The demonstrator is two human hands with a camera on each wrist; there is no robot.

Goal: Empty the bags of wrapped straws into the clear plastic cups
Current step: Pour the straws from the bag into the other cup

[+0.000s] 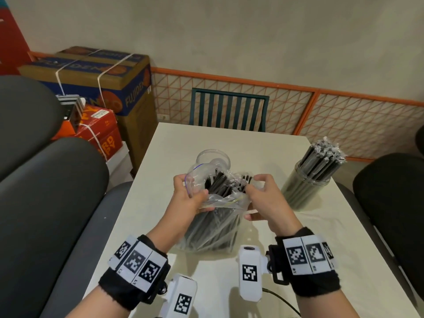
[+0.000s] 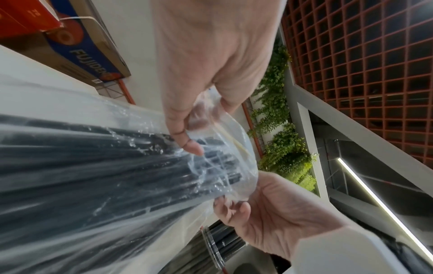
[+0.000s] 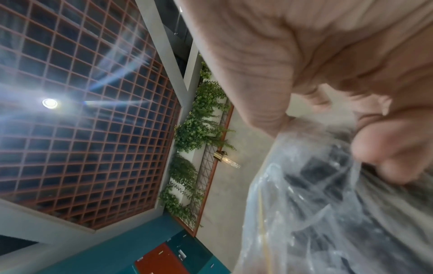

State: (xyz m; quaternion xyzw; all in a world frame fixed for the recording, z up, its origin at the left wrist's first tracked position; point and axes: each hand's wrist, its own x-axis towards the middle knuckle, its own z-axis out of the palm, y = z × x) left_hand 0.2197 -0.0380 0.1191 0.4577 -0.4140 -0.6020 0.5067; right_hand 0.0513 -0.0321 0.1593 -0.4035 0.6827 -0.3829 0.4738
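Both hands pinch the mouth of the bag of straws (image 1: 213,216), left hand (image 1: 188,198) and right hand (image 1: 263,198) each holding a side of the film, near the counter's (image 1: 298,249) middle. Slippery plastic: lose one side and straws could spill past the empty cup (image 1: 213,159) just behind. The full cup (image 1: 307,189) stands near the right edge.

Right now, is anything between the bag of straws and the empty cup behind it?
Nothing visible. Both hands, left and right, hold the bag of straws open at its mouth; the empty clear cup stands just behind it, with only bare table around.
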